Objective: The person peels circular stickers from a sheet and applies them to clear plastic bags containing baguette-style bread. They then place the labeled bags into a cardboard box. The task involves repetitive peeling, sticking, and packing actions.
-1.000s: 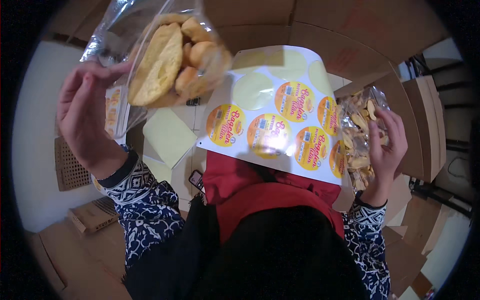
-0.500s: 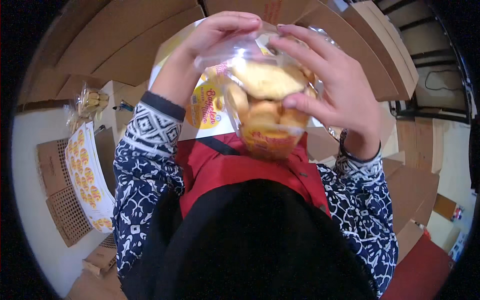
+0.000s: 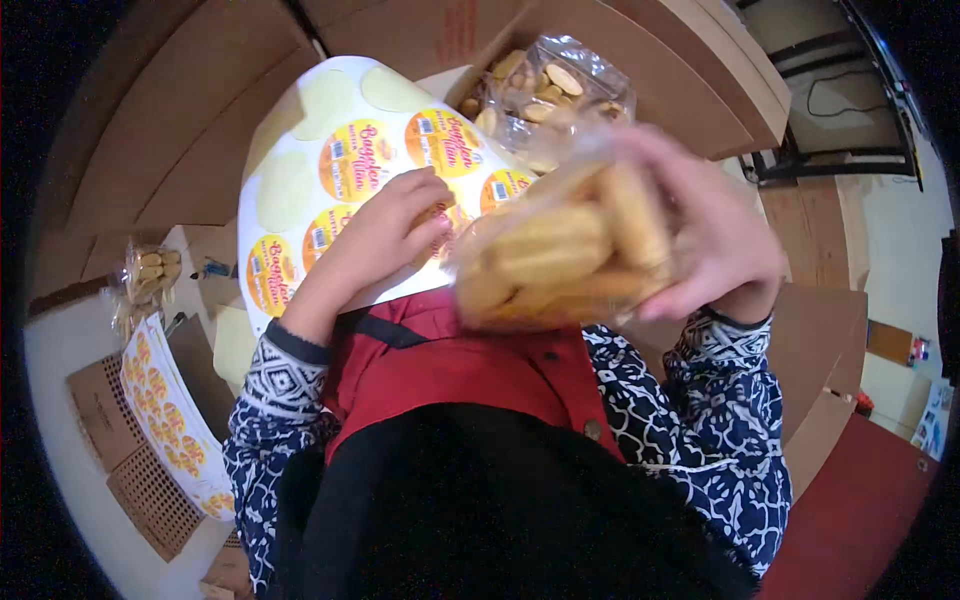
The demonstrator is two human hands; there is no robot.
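My right hand grips a clear bag of bread rusks by its right side, thumb below and fingers above. The bag lies tilted over my lap, golden oval pieces showing through the plastic; it and the hand are smeared by motion. My left hand rests on a sheet of round stickers, its fingers loosely bent and thumb apart, with nothing visible in them. Yellow and orange printed labels cover much of the sheet, and several pale blank circles show toward its far left. The bag's left end is close to my left fingertips.
Beyond the sheet stands another clear bag of rusks against a cardboard wall. At left are small bags of rusks, a marker and a further stack of sticker sheets. A dark metal rack stands far right.
My left hand has left the bag's top and come down onto the sticker sheet. The bag has tipped over sideways and shifted right and nearer, still in my right hand.
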